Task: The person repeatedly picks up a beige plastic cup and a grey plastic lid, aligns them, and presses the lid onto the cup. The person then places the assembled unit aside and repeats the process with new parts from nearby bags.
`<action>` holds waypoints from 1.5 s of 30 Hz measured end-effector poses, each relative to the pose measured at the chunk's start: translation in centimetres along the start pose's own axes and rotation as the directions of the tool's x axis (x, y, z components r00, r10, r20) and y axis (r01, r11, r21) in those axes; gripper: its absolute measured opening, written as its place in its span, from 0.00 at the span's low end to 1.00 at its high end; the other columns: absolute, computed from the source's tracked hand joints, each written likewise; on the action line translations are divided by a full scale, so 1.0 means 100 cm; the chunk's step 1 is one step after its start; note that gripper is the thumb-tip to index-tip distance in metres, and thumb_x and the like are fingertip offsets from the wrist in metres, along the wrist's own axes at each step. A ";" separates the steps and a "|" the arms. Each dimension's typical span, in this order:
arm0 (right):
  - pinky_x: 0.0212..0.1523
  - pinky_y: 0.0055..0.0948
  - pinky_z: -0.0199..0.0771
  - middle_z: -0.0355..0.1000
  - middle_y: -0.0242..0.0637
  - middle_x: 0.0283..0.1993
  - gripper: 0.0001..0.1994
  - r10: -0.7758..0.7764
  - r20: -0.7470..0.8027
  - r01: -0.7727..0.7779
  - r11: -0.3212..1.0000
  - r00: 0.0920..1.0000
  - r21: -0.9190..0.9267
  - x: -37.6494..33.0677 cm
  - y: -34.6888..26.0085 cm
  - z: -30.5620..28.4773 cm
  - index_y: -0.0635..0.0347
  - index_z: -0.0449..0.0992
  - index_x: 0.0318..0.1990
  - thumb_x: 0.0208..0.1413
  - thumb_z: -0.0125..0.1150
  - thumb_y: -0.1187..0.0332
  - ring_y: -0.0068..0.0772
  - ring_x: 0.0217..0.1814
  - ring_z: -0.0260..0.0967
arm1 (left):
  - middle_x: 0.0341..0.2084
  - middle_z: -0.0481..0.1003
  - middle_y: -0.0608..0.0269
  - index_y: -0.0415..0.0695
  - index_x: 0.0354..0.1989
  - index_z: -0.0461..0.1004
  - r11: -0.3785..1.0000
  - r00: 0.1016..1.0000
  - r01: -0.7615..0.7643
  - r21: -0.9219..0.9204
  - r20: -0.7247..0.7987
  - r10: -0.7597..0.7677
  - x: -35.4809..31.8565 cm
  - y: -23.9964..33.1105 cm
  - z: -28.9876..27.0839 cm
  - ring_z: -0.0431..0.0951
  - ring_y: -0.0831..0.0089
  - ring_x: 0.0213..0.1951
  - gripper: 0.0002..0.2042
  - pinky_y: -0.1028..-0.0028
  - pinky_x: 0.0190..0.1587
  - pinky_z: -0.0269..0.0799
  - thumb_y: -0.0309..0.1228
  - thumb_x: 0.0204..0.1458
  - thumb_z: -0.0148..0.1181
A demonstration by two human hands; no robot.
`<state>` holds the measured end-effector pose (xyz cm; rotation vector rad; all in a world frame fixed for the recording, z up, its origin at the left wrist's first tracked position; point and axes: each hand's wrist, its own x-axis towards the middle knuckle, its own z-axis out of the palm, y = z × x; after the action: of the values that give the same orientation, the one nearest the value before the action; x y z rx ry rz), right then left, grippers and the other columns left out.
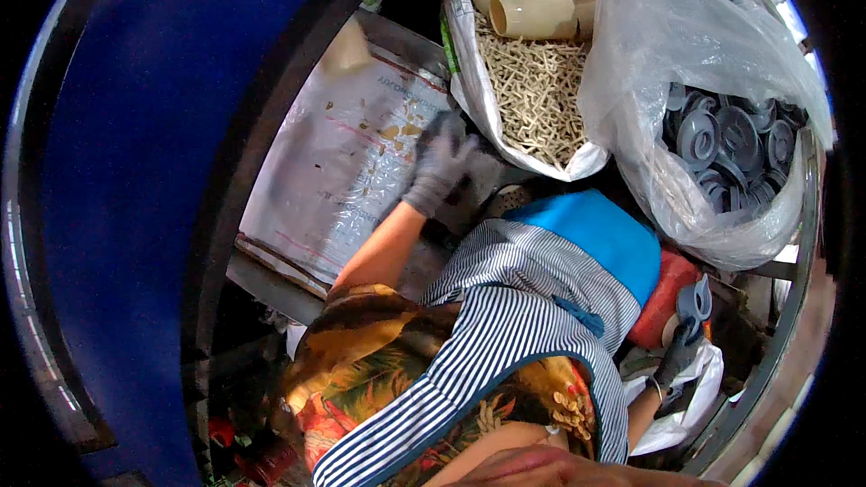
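My left hand (437, 167), in a grey glove, is stretched over the right edge of a plastic-covered surface (316, 171). Its fingers look spread, though somewhat blurred, and I see nothing held in them. Low on the right, my right hand (678, 353) wears a dark grey glove. It grips a blue-grey ringed plastic part (695, 299) by its lower end, beside a red rounded container (663, 293). Similar grey ringed parts (731, 140) fill a clear plastic bag (695, 36) at the upper right.
A white sack (465, 63) at the top holds many small beige pieces (532, 81) with beige plastic cups (537, 13) on top. Yellowish flakes (397, 131) lie scattered over the plastic cover. A large blue panel (162, 126) bounds the left, and white cloth or plastic (690, 410) hangs by my right wrist.
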<state>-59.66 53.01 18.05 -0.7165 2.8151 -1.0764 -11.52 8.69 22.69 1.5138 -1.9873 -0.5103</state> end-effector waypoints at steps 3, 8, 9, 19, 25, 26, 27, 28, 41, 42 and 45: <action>0.55 0.35 0.66 0.71 0.47 0.55 0.24 0.017 0.131 -0.009 0.998 0.991 -0.067 -0.005 -0.034 -0.017 0.63 0.68 0.58 0.62 0.56 0.54 0.46 0.57 0.68 | 0.64 0.56 0.36 0.37 0.66 0.54 0.914 0.915 0.395 0.089 -0.132 -0.382 0.019 -0.087 -0.007 0.55 0.42 0.65 0.43 0.54 0.67 0.51 0.56 0.49 0.59; 0.65 0.37 0.58 0.59 0.54 0.67 0.29 -0.059 -0.012 0.057 0.990 0.998 -0.133 -0.019 -0.071 -0.031 0.66 0.60 0.65 0.64 0.54 0.55 0.48 0.69 0.57 | 0.67 0.49 0.34 0.36 0.69 0.49 0.847 0.802 0.496 0.189 -0.473 -0.364 0.069 -0.160 0.006 0.49 0.41 0.68 0.51 0.52 0.67 0.49 0.63 0.46 0.59; 0.67 0.37 0.56 0.56 0.55 0.69 0.30 -0.017 -0.049 0.010 0.992 0.999 -0.130 -0.023 -0.082 -0.038 0.67 0.58 0.66 0.64 0.53 0.55 0.49 0.71 0.54 | 0.67 0.49 0.36 0.36 0.68 0.50 0.827 0.763 0.547 0.131 -0.484 -0.428 0.082 -0.166 0.007 0.48 0.43 0.69 0.51 0.54 0.68 0.48 0.63 0.45 0.59; 0.62 0.39 0.63 0.61 0.51 0.67 0.24 -0.264 -0.070 0.188 0.826 0.962 -0.531 -0.053 -0.151 -0.102 0.66 0.64 0.62 0.62 0.55 0.62 0.49 0.65 0.62 | 0.68 0.52 0.45 0.49 0.71 0.46 0.638 0.627 0.759 -0.132 -0.118 -0.770 0.156 -0.297 0.052 0.53 0.43 0.67 0.51 0.49 0.65 0.53 0.68 0.43 0.54; 0.65 0.40 0.59 0.63 0.50 0.65 0.23 -0.307 -0.038 0.249 0.833 0.951 -0.495 -0.064 -0.135 -0.082 0.64 0.65 0.62 0.62 0.56 0.65 0.49 0.68 0.58 | 0.63 0.60 0.44 0.51 0.68 0.56 0.773 0.773 0.634 0.004 -0.007 -0.634 0.155 -0.222 0.004 0.62 0.45 0.63 0.47 0.50 0.58 0.64 0.66 0.42 0.59; 0.66 0.41 0.58 0.63 0.50 0.65 0.23 -0.444 0.036 0.416 0.803 0.895 -0.426 -0.036 -0.128 -0.063 0.63 0.65 0.62 0.62 0.56 0.65 0.49 0.68 0.58 | 0.61 0.63 0.43 0.52 0.67 0.60 0.807 0.807 0.590 -0.007 0.040 -0.589 0.135 -0.257 -0.022 0.64 0.45 0.61 0.45 0.50 0.59 0.63 0.64 0.42 0.60; 0.66 0.42 0.57 0.62 0.51 0.66 0.23 -0.415 0.108 0.424 0.824 0.903 -0.377 -0.027 -0.137 -0.050 0.62 0.65 0.62 0.62 0.55 0.63 0.50 0.68 0.59 | 0.59 0.66 0.42 0.52 0.65 0.63 0.853 0.848 0.522 -0.011 0.118 -0.517 0.132 -0.283 -0.037 0.67 0.44 0.59 0.43 0.51 0.59 0.63 0.63 0.42 0.61; 0.66 0.42 0.57 0.62 0.51 0.66 0.23 -0.428 0.140 0.446 0.802 0.893 -0.398 -0.030 -0.168 -0.049 0.62 0.65 0.62 0.62 0.55 0.63 0.50 0.68 0.58 | 0.58 0.68 0.43 0.52 0.65 0.63 0.828 0.832 0.537 0.161 0.058 -0.551 0.129 -0.250 -0.015 0.68 0.44 0.58 0.41 0.52 0.60 0.61 0.61 0.44 0.60; 0.70 0.46 0.50 0.53 0.54 0.70 0.48 -0.811 0.301 0.743 0.582 0.501 0.331 -0.038 -0.339 0.024 0.64 0.58 0.66 0.38 0.76 0.55 0.57 0.73 0.49 | 0.44 0.69 0.57 0.54 0.39 0.80 0.735 0.736 -0.677 0.040 0.062 0.675 -0.025 0.126 -0.104 0.67 0.53 0.53 0.14 0.55 0.56 0.62 0.33 0.40 0.69; 0.70 0.48 0.50 0.53 0.55 0.70 0.52 -0.830 0.290 0.747 0.556 0.476 0.365 -0.036 -0.347 0.026 0.65 0.56 0.67 0.35 0.76 0.51 0.59 0.72 0.49 | 0.45 0.69 0.56 0.55 0.39 0.80 0.619 0.613 -0.786 -0.014 0.114 0.782 -0.019 0.138 -0.101 0.67 0.53 0.54 0.14 0.54 0.57 0.62 0.33 0.40 0.67; 0.70 0.49 0.50 0.52 0.56 0.70 0.58 -0.855 0.282 0.678 0.517 0.435 0.522 -0.032 -0.332 0.052 0.66 0.51 0.69 0.32 0.76 0.46 0.60 0.72 0.48 | 0.52 0.66 0.50 0.52 0.45 0.77 0.568 0.510 -0.756 -0.324 0.253 0.822 -0.015 0.146 -0.065 0.67 0.51 0.56 0.19 0.58 0.58 0.66 0.25 0.41 0.65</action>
<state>-42.33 29.49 35.03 -2.0250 1.6888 -1.1302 -17.73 14.57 36.28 0.2426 -2.5740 -0.5603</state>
